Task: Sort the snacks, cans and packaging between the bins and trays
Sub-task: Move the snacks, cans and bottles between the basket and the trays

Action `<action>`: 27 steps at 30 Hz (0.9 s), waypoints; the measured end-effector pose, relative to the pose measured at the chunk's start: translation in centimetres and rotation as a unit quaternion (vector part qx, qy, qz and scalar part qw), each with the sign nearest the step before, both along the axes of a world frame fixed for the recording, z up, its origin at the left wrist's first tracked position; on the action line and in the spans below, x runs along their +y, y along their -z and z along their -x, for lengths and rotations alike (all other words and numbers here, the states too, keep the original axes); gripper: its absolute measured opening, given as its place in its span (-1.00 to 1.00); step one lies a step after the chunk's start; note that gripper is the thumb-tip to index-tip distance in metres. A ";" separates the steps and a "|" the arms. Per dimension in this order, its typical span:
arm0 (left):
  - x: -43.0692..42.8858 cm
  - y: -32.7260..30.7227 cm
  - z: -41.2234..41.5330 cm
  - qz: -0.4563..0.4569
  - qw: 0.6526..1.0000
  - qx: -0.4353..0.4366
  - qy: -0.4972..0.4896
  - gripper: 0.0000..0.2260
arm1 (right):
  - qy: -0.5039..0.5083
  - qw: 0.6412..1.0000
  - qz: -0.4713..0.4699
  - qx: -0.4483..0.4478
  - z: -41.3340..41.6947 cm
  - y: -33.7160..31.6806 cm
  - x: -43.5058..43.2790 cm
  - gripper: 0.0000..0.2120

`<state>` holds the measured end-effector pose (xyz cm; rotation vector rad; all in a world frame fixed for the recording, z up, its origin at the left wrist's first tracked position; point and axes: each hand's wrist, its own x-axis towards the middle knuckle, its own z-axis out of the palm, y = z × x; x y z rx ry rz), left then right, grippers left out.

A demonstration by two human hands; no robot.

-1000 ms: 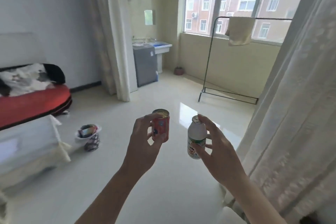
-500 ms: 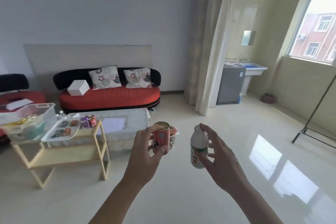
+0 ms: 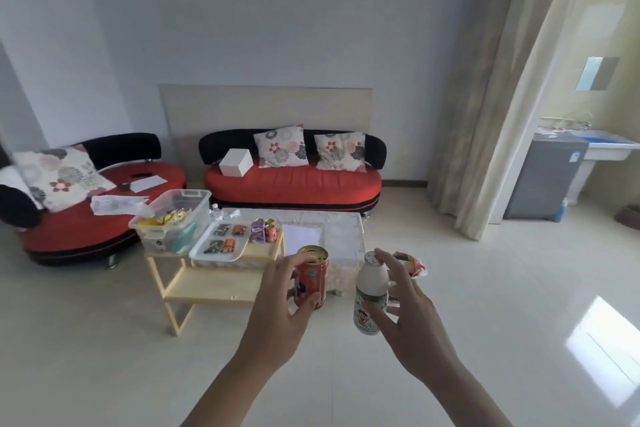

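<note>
My left hand (image 3: 277, 305) holds a red can (image 3: 313, 276) upright in front of me. In my right hand (image 3: 412, 315) is a small white bottle (image 3: 370, 295) with a green label, gripped at cap and side. Farther off, a wooden shelf table (image 3: 221, 291) carries a clear plastic bin (image 3: 171, 222) with yellow snacks, a white tray (image 3: 218, 244) with several snack packs, and a purple carton (image 3: 258, 230) beside small red cans (image 3: 270, 232). A small bin with packaging (image 3: 410, 265) stands on the floor behind my right hand.
A low table with a white cloth (image 3: 332, 236) stands behind the shelf table. Two red sofas (image 3: 294, 184) (image 3: 86, 218) line the wall, one with a white box (image 3: 235, 163). A curtain (image 3: 485, 114) and a grey washer (image 3: 543, 180) are at the right.
My view has swung left from the window side to the sofas and shelf table, which now sit nearer the centre. Both hands keep the can and bottle raised as before.
</note>
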<state>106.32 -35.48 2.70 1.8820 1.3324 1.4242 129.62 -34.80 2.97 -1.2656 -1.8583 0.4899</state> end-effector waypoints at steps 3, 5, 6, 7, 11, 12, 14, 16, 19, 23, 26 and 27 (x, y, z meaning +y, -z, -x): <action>0.9 1.0 3.7 0.011 1.000 -0.002 -0.024 -0.49 | -0.026 1.000 0.010 0.004 3.9 0.8 2.6 -0.22; 1.8 1.6 5.9 0.008 0.999 -0.001 -0.046 -0.49 | -0.041 0.999 0.020 0.004 6.2 1.2 4.5 -0.21; 2.3 2.0 6.9 0.005 0.998 0.001 -0.058 -0.48 | -0.050 0.998 0.023 0.004 7.3 1.5 5.6 -0.20; 2.9 2.3 7.8 0.004 0.998 0.000 -0.069 -0.48 | -0.059 0.998 0.025 0.005 8.4 1.8 6.7 -0.21; 6.4 3.7 11.0 0.016 0.995 -0.013 -0.100 -0.49 | -0.091 0.996 0.021 -0.001 12.1 3.2 12.0 -0.25; 7.6 4.0 11.8 0.017 0.994 -0.011 -0.107 -0.50 | -0.098 0.995 0.021 0.000 13.0 3.5 13.5 -0.24; 10.3 4.6 13.2 0.020 0.993 -0.005 -0.120 -0.50 | -0.111 0.994 0.021 0.003 14.7 4.2 16.8 -0.25; 13.5 5.1 14.5 0.025 0.991 -0.004 -0.129 -0.50 | -0.127 0.992 0.018 0.008 16.1 4.6 20.3 -0.27; 18.8 5.4 16.1 0.034 0.989 -0.007 -0.141 -0.51 | -0.135 0.991 0.021 0.002 17.8 5.0 26.1 -0.24; 26.2 5.1 18.4 0.042 0.988 -0.015 -0.149 -0.51 | -0.144 0.989 0.020 -0.003 19.9 5.1 33.8 -0.21; 31.3 4.8 19.9 0.042 0.987 -0.009 -0.156 -0.52 | -0.155 0.988 0.024 -0.001 21.6 5.2 39.2 -0.25; 32.8 4.9 20.3 0.043 0.986 -0.007 -0.158 -0.52 | -0.159 0.987 0.025 -0.005 22.1 5.2 40.8 -0.26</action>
